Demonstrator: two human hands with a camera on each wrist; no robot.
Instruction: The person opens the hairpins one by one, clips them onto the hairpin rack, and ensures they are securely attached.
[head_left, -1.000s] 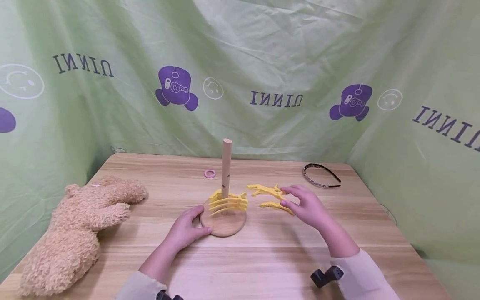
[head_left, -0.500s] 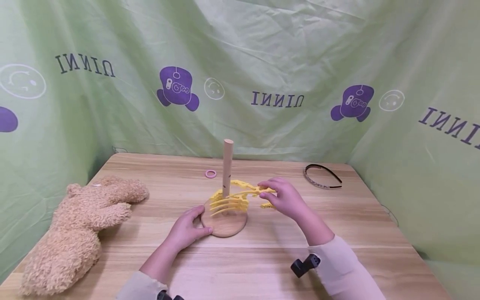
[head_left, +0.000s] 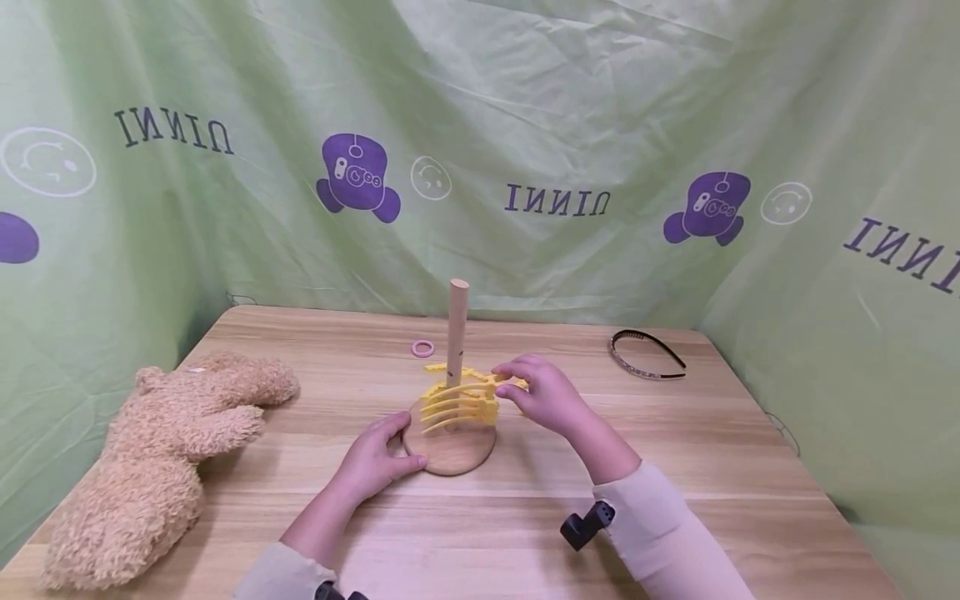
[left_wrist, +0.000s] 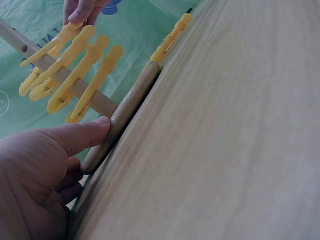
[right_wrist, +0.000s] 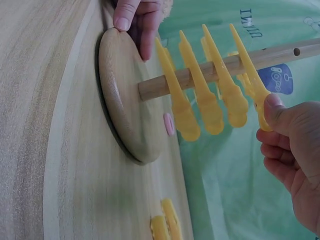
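A wooden post (head_left: 457, 321) with drilled holes rises from a round wooden base (head_left: 453, 457). Several yellow alligator hair clips (right_wrist: 210, 112) straddle its lower part one above another. My left hand (head_left: 375, 460) grips the near left rim of the base, thumb on top. Above the clips, my right hand (head_left: 546, 398) pinches the handle end of another yellow hair clip (right_wrist: 254, 80) between thumb and fingers. That clip's two prongs lie on either side of the post in the right wrist view. Another yellow hair clip (right_wrist: 171, 220) lies on the table, mostly behind my right hand in the head view.
At the left lies a fluffy tan teddy bear (head_left: 161, 467). A pink ring (head_left: 422, 348) rests behind the post, and a black headband (head_left: 637, 372) with a sparkly band sits at the back right. Green curtain (head_left: 480, 100) surrounds the wooden table (head_left: 480, 542).
My right hand has picked a yellow clip off the table and carried it left until its prongs reached round the post. The left hand keeps hold of the base.
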